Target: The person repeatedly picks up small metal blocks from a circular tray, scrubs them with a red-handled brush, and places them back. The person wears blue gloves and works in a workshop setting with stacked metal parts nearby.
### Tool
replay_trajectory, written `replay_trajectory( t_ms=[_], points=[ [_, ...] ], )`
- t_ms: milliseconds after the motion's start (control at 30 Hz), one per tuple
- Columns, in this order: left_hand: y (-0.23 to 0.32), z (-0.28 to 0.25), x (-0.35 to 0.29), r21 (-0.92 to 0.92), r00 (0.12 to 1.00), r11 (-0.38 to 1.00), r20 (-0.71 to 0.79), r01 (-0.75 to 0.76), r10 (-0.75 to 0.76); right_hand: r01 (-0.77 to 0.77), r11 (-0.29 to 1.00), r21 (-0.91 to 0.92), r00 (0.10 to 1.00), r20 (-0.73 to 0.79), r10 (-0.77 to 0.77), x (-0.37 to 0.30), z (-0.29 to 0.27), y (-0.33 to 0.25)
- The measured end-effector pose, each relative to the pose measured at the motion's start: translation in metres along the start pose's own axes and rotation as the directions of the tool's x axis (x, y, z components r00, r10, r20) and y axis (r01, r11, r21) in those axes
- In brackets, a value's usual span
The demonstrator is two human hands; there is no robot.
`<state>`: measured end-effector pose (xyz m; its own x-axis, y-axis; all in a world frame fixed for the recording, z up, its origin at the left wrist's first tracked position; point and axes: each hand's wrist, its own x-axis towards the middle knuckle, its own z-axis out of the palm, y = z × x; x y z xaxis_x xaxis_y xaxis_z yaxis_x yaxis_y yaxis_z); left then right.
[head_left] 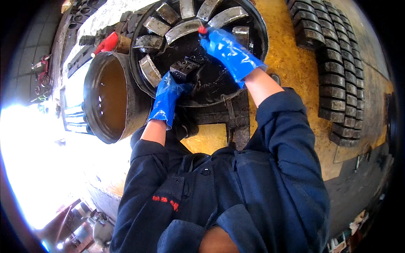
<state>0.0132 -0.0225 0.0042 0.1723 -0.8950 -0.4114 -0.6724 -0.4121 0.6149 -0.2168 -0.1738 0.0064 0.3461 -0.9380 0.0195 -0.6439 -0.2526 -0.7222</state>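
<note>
Both hands wear blue rubber gloves and work over a wide, round black pan (262,38). My left hand (168,96) is closed at the near side of the pan, gripping a dark, wet metal block (184,69). Further in, my right hand (228,48) is closed around a small red-handled tool (203,30); the glove hides most of it, so its kind is unclear. Right beside that tool lies a long curved metal segment (184,31). Several more shiny curved segments (228,17) are set around the pan's inner edge.
Left of the pan stands a metal bucket (137,99) of brownish liquid. A red cone-shaped object (107,43) lies behind it. Rows of stacked dark metal segments (331,84) stand on the right. A dark metal stand (238,120) shows under the pan.
</note>
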Motion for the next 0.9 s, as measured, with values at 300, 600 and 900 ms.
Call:
replay_trajectory(
  t_ms=[300, 600, 900],
  points=[
    [0.003, -0.003, -0.008, -0.056, 1.000, 0.998, -0.022, -0.006, 0.005, -0.257, 0.855, 0.450, 0.960, 0.220, 0.173, 0.013, 0.017, -0.024],
    [-0.005, 0.001, -0.003, -0.051, 0.999, 0.998, -0.024, -0.025, 0.024, -0.308, 0.951, 0.021, 0.947, 0.108, 0.304, 0.009, -0.022, -0.002],
    [0.027, 0.000, -0.012, -0.242, 0.987, 0.962, 0.064, -0.128, 0.147, -0.052, 0.990, 0.131, 0.883, -0.456, 0.107, -0.007, -0.077, -0.014]
  ],
)
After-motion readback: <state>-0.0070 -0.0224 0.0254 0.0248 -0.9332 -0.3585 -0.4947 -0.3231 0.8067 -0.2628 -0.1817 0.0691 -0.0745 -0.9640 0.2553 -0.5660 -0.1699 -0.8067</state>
